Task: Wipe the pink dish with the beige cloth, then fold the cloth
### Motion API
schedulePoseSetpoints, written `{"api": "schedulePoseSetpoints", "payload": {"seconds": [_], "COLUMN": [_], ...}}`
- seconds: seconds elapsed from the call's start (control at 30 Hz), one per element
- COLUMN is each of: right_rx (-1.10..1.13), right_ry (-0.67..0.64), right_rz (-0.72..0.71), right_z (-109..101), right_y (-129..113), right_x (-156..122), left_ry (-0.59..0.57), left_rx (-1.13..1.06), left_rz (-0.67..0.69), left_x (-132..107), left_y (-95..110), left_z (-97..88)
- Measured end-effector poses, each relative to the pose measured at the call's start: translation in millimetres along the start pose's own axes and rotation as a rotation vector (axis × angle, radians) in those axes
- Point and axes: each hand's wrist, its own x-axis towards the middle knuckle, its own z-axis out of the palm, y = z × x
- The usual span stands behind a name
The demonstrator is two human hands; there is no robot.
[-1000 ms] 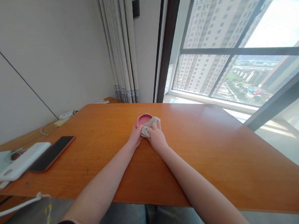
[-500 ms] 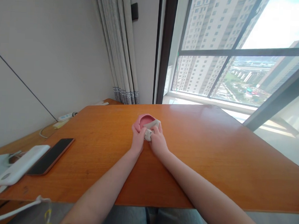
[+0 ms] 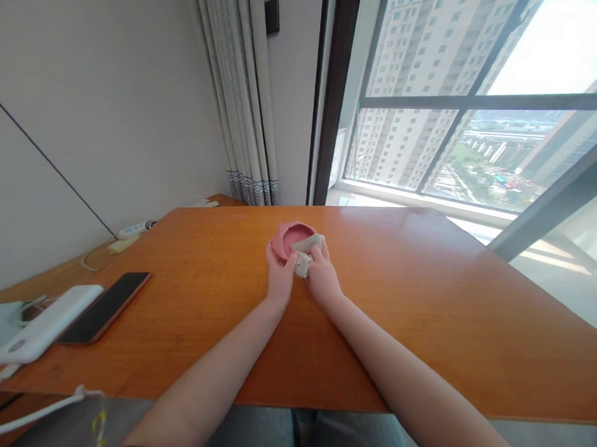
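A pink, shallow bowl-like dish (image 3: 280,240) is tilted so that its round hollow faces me, above the middle of the table (image 3: 216,272). My left hand (image 3: 280,274) grips its left and near side, fingers closed round the edge. A pale grey cloth (image 3: 303,264) lies bunched over the dish's right rim, one fold reaching into the hollow. My right hand (image 3: 322,273) pinches this cloth against the dish. The fingertips under the dish and inside the cloth are hidden.
At the left of the table lie a black-screened phone (image 3: 106,310) and a white power bank (image 3: 48,324) with a cable plugged in. A power strip (image 3: 132,230) sits by the wall. A white cable (image 3: 43,413) crosses the near left corner. Behind stand a curtain (image 3: 235,100) and windows.
The dish has turned a little so more of its hollow shows. The right hand and cloth have shifted slightly up and right along the rim. Both hands keep their hold.
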Motion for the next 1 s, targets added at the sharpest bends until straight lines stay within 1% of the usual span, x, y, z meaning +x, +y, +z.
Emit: {"api": "schedulePoseSetpoints", "payload": {"seconds": [0.07, 0.1, 0.17, 0.2, 0.23, 0.3, 0.33, 0.37, 0.4, 0.43, 0.47, 0.53, 0.6, 0.63, 0.7, 0.8, 0.87, 0.9, 0.93, 1.0], "right_rx": [-0.005, -0.014, -0.040, -0.053, -0.064, -0.075, -0.077, -0.080, -0.084, -0.090, -0.096, -0.101, -0.097, -0.091, -0.076, -0.057, -0.056, -0.057, -0.060, -0.075], "right_ry": [0.005, 0.007, 0.005, -0.006, -0.028, -0.087, -0.112, -0.128, -0.131, -0.123, -0.106, -0.075, -0.065, -0.067, -0.074, -0.097, -0.121, -0.129, -0.128, -0.104], "right_rz": [-0.020, -0.040, -0.078, -0.102, -0.133, -0.200, -0.219, -0.223, -0.207, -0.176, -0.136, -0.068, -0.042, -0.047, -0.086, -0.195, -0.248, -0.257, -0.251, -0.187], "right_z": [6, 8, 8, 7, 6, 2, 1, 0, 0, 0, 1, 3, 4, 4, 0, -9, -13, -13, -12, -8], "right_y": [-6, -7, -6, -4, -1, 5, 8, 9, 9, 7, 5, 0, -4, -3, 1, 13, 18, 20, 20, 18], "right_x": [-2, -3, -3, -2, -1, 1, 2, 2, 3, 3, 2, 2, 1, 1, 3, 7, 9, 10, 10, 8], "left_ry": [0.027, 0.027, -0.014, -0.059, -0.127, -0.275, -0.318, -0.322, -0.292, -0.234, -0.170, -0.081, -0.052, -0.049, -0.067, -0.186, -0.268, -0.268, -0.235, -0.138], "left_rx": [0.012, 0.041, 0.153, 0.230, 0.310, 0.443, 0.484, 0.502, 0.495, 0.461, 0.404, 0.251, 0.137, 0.115, 0.133, 0.260, 0.322, 0.316, 0.278, 0.133], "left_rz": [-0.002, -0.004, 0.034, 0.069, 0.097, 0.111, 0.106, 0.104, 0.108, 0.118, 0.131, 0.132, 0.098, 0.083, 0.083, 0.100, 0.088, 0.066, 0.035, -0.048], "left_x": [-1, 2, 14, 21, 28, 38, 40, 39, 36, 32, 26, 14, 6, 6, 12, 29, 35, 34, 31, 19], "left_y": [-9, -9, -1, 5, 12, 24, 27, 27, 26, 22, 17, 5, -5, -7, -6, 6, 13, 13, 12, 4], "left_z": [2.3, -0.4, -12.1, -19.8, -27.6, -40.5, -44.3, -45.7, -44.6, -41.4, -36.5, -24.4, -15.1, -13.3, -16.1, -30.2, -36.5, -36.6, -34.1, -23.6]}}
